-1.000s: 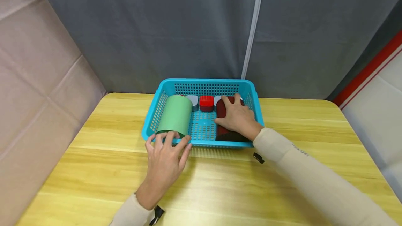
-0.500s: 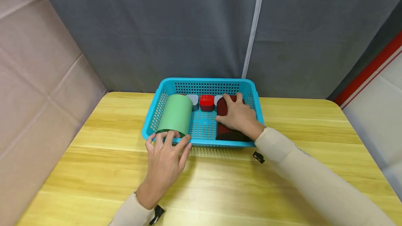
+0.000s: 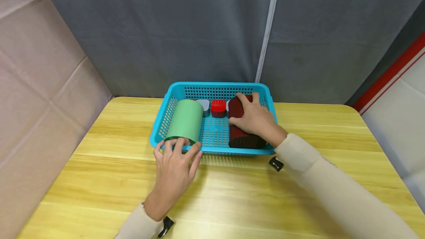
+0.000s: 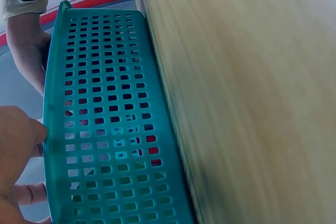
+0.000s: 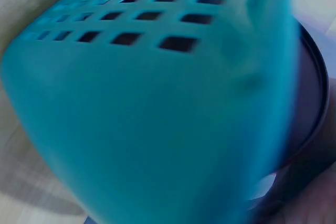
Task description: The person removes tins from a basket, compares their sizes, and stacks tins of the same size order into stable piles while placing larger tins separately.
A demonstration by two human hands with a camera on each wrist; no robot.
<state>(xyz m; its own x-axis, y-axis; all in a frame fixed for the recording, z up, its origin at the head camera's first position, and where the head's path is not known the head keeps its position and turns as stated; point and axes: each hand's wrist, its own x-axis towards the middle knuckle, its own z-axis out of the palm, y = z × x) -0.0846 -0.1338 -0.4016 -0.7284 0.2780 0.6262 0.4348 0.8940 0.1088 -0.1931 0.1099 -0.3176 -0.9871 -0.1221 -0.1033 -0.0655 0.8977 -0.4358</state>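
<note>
A blue perforated plastic basket (image 3: 216, 151) sits on the wooden table. My right hand (image 3: 257, 119) grips a dark red cylinder (image 3: 245, 141) at the basket's right side, thumb on its left and fingers over the top. In the right wrist view, the dark round end of the cylinder (image 5: 310, 98) shows behind the basket wall (image 5: 136, 108). At the basket's left side lies a light green cylinder (image 3: 186, 121). My left hand (image 3: 176, 169) holds the front rim, its bent fingers hooked over near the green cylinder's open end.
Small rounded blocks stand along the basket's back: a red block (image 3: 218, 108), a grey block (image 3: 204, 107), and another partly hidden by the dark cylinder. The table (image 3: 232, 194) extends around the basket. A grey curtain (image 3: 166, 36) hangs close behind.
The dark red cylinder has risen a little and shifted toward the back, with my right hand moving along with it. My left hand, the basket and the green cylinder look unmoved.
</note>
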